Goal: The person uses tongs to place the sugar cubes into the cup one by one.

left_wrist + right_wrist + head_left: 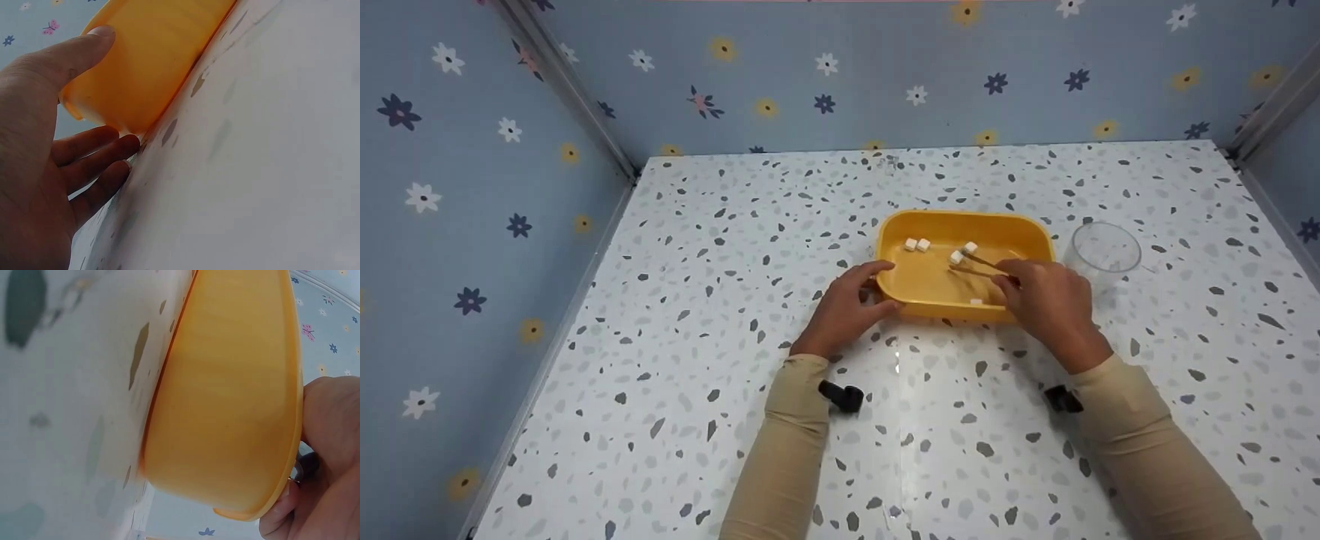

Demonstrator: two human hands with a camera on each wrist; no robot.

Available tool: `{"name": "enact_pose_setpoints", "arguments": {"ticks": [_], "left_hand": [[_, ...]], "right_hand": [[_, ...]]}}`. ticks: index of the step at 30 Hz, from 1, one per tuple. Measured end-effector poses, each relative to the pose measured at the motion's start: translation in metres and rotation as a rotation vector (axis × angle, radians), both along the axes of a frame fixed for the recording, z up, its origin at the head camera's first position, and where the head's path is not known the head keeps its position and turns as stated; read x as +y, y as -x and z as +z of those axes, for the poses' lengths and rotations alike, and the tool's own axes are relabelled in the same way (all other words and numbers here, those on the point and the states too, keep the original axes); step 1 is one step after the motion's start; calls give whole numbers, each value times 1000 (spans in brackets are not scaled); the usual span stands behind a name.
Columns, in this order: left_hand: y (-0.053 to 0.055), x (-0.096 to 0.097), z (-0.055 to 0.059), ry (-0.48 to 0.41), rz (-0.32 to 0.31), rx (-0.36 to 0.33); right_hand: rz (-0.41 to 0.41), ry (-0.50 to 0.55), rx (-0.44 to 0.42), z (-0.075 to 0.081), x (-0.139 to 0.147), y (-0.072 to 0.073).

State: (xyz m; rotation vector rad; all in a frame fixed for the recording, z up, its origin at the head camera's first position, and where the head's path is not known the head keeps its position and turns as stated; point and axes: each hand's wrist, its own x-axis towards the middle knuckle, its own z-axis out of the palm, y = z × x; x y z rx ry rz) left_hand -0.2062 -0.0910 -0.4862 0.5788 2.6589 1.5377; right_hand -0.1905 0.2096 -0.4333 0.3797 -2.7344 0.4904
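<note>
Smooth yellow tray (921, 287), rounded corners, small white cubes (956, 257) inside. Right hand (1051, 306) pinches slim tweezers (981, 261), tips parted; left hand (841, 311) grips tray's left end.

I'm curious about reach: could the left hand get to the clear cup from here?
Probably not directly: the left hand grips the left end of the yellow tray, and that tray and the right hand lie between it and the clear cup.
</note>
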Motion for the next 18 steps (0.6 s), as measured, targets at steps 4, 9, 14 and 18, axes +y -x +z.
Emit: {"name": "enact_pose_setpoints", "arguments": {"ticks": [4, 9, 14, 18], "left_hand": [[1, 0, 0, 5, 1, -2], [1, 0, 0, 5, 0, -1], [1, 1, -1, -11, -9, 7], [2, 1, -1, -6, -7, 9]], "right_hand": [[-6, 4, -16, 0, 0, 0], [0, 7, 2, -1, 0, 0], [8, 15, 38, -3, 1, 0], [12, 23, 46, -3, 1, 0]]}}
